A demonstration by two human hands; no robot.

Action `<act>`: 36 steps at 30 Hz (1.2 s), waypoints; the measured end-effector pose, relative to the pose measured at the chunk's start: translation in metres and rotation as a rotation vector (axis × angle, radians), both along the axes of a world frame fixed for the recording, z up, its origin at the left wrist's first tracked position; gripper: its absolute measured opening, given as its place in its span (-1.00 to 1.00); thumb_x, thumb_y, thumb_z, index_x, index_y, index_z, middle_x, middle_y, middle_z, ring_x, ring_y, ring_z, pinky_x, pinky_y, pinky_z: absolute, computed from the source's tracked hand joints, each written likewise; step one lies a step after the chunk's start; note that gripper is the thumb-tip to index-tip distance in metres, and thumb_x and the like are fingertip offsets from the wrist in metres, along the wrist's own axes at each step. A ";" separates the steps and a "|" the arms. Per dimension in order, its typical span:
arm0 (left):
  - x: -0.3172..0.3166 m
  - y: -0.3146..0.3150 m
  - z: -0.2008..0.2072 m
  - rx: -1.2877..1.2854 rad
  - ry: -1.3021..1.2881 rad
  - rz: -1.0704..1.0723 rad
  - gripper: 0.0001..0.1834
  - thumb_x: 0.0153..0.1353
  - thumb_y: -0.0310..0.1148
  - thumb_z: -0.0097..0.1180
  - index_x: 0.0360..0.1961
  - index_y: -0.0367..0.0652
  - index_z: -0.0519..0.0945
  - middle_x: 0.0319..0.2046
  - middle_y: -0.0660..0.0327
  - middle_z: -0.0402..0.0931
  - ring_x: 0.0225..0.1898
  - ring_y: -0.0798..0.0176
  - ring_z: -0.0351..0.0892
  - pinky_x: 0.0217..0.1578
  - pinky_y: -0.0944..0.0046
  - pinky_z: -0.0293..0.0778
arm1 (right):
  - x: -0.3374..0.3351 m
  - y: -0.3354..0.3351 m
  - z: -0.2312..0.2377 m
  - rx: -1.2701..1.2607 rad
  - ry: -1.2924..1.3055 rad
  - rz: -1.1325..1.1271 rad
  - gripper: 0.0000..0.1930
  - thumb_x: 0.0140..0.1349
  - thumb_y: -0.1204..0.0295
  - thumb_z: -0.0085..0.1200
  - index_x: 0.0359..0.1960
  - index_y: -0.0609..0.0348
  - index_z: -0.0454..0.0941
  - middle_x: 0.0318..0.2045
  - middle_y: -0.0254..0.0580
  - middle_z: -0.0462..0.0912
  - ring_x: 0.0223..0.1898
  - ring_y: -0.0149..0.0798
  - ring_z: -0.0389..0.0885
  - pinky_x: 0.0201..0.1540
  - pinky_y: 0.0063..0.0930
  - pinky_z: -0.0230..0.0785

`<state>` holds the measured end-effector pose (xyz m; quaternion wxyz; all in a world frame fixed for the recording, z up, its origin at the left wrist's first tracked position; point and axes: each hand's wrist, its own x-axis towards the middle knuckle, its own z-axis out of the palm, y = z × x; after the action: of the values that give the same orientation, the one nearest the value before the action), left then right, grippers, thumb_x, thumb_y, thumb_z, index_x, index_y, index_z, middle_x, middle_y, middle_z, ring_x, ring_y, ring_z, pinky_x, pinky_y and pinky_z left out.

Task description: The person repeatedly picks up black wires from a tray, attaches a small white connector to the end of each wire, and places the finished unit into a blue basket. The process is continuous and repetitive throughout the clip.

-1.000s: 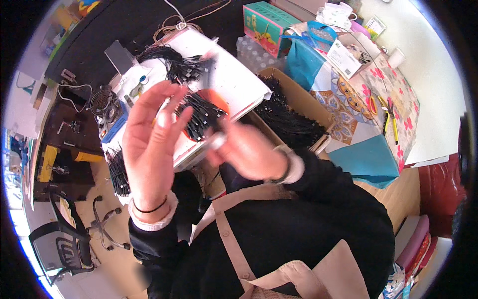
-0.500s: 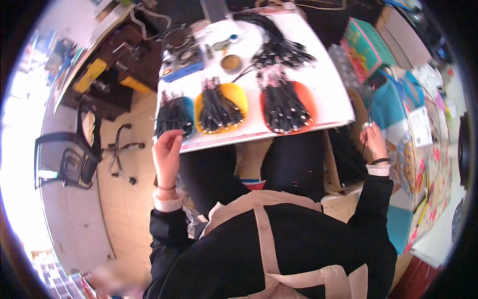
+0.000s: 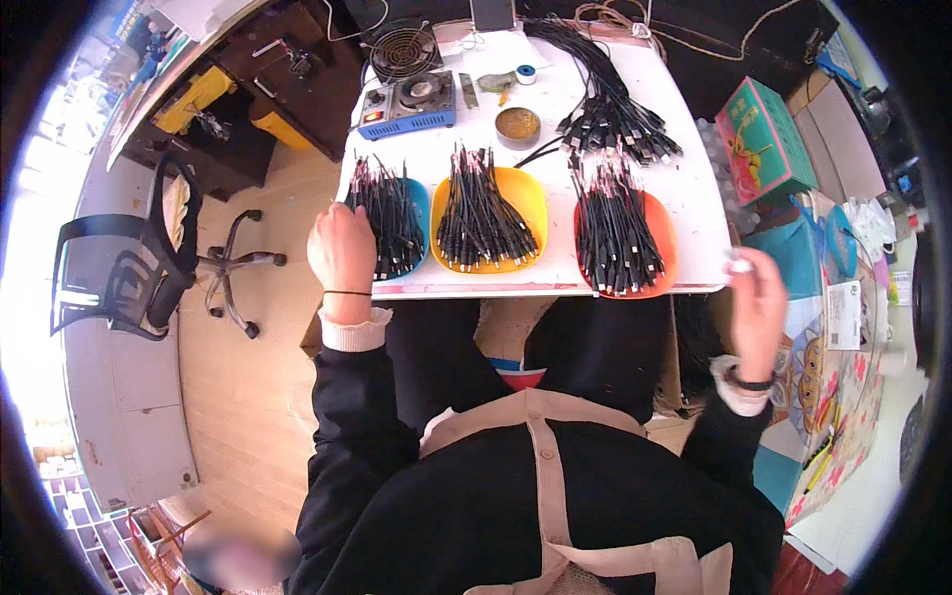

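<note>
My left hand [image 3: 342, 248] is at the table's front left edge, its back up and fingers curled beside the blue bowl [image 3: 421, 218] of short black cables [image 3: 390, 228]. What its fingertips hold, if anything, is hidden. Off the table's right front corner is my right hand [image 3: 759, 302], slightly blurred, with fingers bent together around a small whitish spot too unclear to name. More black cables with pinkish stripped ends and metal plugs lie in the yellow bowl [image 3: 536, 203] and the orange bowl [image 3: 664, 248].
Behind the bowls on the white table [image 3: 476, 139] stand a blue device with a fan [image 3: 409, 104], a round tin [image 3: 518, 127] and a solder-like spool [image 3: 526, 74]. A bundle of long black cables [image 3: 615, 109] lies at back right. An office chair [image 3: 149, 248] stands left; a green box [image 3: 759, 139] stands right.
My view has shifted, so the table sits further right. My left hand has turned its back up and moved to the blue bowl's side. My right hand no longer visibly holds the thin black cable.
</note>
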<state>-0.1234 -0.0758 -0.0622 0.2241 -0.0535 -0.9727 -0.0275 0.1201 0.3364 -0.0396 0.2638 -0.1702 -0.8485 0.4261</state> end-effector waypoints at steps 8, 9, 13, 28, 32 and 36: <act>0.007 -0.006 0.007 0.540 0.045 -0.023 -0.81 0.16 -0.37 0.15 -0.46 -0.31 0.58 -0.49 -0.02 0.58 -0.45 -0.07 0.58 -0.36 0.08 0.47 | -0.155 -0.179 -0.007 0.374 -0.030 0.380 -0.81 0.16 0.37 0.11 -0.40 0.28 0.50 -0.45 0.01 0.58 -0.38 0.02 0.60 -0.31 -0.19 0.46; 0.009 -0.005 0.010 0.613 0.129 -0.078 -0.81 0.17 -0.37 0.15 -0.45 -0.31 0.57 -0.50 0.00 0.57 -0.47 -0.02 0.57 -0.38 0.11 0.47 | -0.166 -0.187 -0.013 0.450 -0.107 0.318 -0.80 0.15 0.35 0.10 -0.46 0.25 0.49 -0.44 0.03 0.59 -0.36 0.07 0.61 -0.31 -0.12 0.47; 0.021 0.003 0.022 0.867 0.259 -0.249 -0.87 0.22 -0.43 0.14 -0.39 -0.31 0.56 -0.49 0.11 0.54 -0.52 0.25 0.48 -0.42 0.28 0.45 | -0.180 -0.195 -0.033 0.491 -0.165 0.258 -0.81 0.12 0.38 0.11 -0.46 0.27 0.48 -0.43 0.06 0.59 -0.34 0.10 0.59 -0.27 -0.09 0.44; 0.117 0.066 0.046 1.901 -0.680 -0.709 -0.84 0.42 -0.37 -0.12 -0.11 -0.20 0.45 -0.61 0.26 0.46 -0.73 0.60 0.08 -0.71 0.57 -0.04 | -0.090 -0.193 0.024 -0.166 0.140 0.439 -0.87 0.19 0.48 0.14 -0.36 0.33 0.53 -0.51 -0.26 0.61 -0.54 -0.45 0.55 -0.44 -0.56 0.41; 0.115 0.086 0.038 1.917 -0.581 -0.724 -0.88 0.40 -0.40 -0.08 -0.16 -0.21 0.44 -0.50 0.21 0.52 -0.68 0.55 0.16 -0.65 0.56 0.06 | -0.118 -0.188 0.021 -0.068 0.100 0.244 -0.81 0.14 0.39 0.16 -0.39 0.31 0.53 -0.51 -0.05 0.63 -0.47 -0.16 0.66 -0.35 -0.38 0.49; 0.111 0.082 0.037 2.009 -0.544 -0.707 -0.90 0.39 -0.42 -0.07 -0.18 -0.22 0.43 -0.42 0.21 0.52 -0.57 0.49 0.31 -0.57 0.54 0.19 | -0.115 -0.185 0.011 -0.253 0.180 0.355 -0.83 0.15 0.44 0.19 -0.41 0.32 0.53 -0.53 -0.18 0.64 -0.48 -0.36 0.64 -0.38 -0.51 0.47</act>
<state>-0.0119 0.0061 -0.0257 -0.0767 -0.1143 -0.4536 -0.8805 0.0050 0.1515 -0.0289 0.2360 -0.0115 -0.7780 0.5821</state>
